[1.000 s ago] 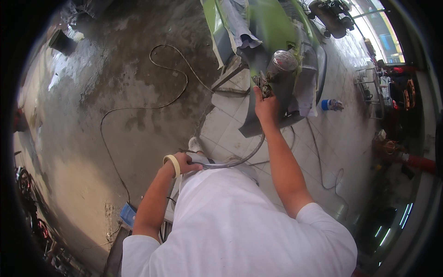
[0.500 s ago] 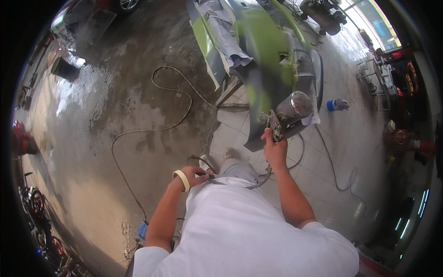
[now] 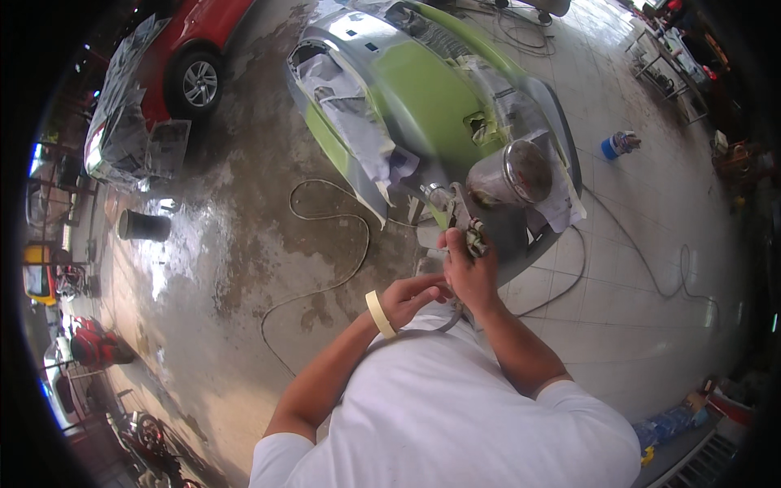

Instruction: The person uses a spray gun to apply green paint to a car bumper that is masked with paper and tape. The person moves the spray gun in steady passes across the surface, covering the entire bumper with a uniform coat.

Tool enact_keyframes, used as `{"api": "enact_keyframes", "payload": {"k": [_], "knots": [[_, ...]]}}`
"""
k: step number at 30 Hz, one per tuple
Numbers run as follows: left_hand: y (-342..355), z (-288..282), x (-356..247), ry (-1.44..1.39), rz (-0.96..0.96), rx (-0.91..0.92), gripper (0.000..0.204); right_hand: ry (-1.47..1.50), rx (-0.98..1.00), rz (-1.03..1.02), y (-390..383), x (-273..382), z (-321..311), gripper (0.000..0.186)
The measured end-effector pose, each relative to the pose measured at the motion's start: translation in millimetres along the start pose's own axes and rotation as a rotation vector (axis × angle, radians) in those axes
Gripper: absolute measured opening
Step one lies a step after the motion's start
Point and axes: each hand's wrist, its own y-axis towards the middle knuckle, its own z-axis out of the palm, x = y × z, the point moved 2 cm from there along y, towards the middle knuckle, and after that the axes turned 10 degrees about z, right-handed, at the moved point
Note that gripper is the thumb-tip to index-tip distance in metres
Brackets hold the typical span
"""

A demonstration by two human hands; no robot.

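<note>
My right hand (image 3: 473, 275) is wrapped round the handle of a spray gun (image 3: 460, 213), whose metal paint cup (image 3: 508, 175) leans to the right. Close beside it, my left hand (image 3: 413, 299) reaches across with thumb and fingers stretched out, the fingertips at the heel of the right hand. A cream roll of tape (image 3: 380, 315) circles my left wrist. Part of a grey hose (image 3: 447, 324) shows below my hands. Just beyond the gun stands a car bumper (image 3: 415, 77), painted green and grey, with masking paper (image 3: 346, 93) over its openings.
A thin hose (image 3: 368, 236) snakes over the wet floor at left. A dark bucket (image 3: 144, 225) lies there, near a red car (image 3: 195, 41) partly covered in paper. To the right are a blue container (image 3: 616, 145) and another hose (image 3: 626, 236) on tiles.
My left hand has moved from the hose at my waist up and right to the right hand. The view has shifted, showing more of the red car and the bumper.
</note>
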Motion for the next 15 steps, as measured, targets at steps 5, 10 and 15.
{"api": "enact_keyframes", "payload": {"k": [5,10,15], "knots": [[51,-37,-44,0.143,-0.028,0.167,0.031,0.060,0.030,0.175,40,37,13,0.031],[114,-90,-101,1.045,0.388,0.043,0.041,-0.128,-0.051,-0.050,105,69,27,0.029],[138,-138,-57,1.495,0.221,-0.004,0.060,-0.363,-0.126,-0.118,154,66,69,0.042]]}}
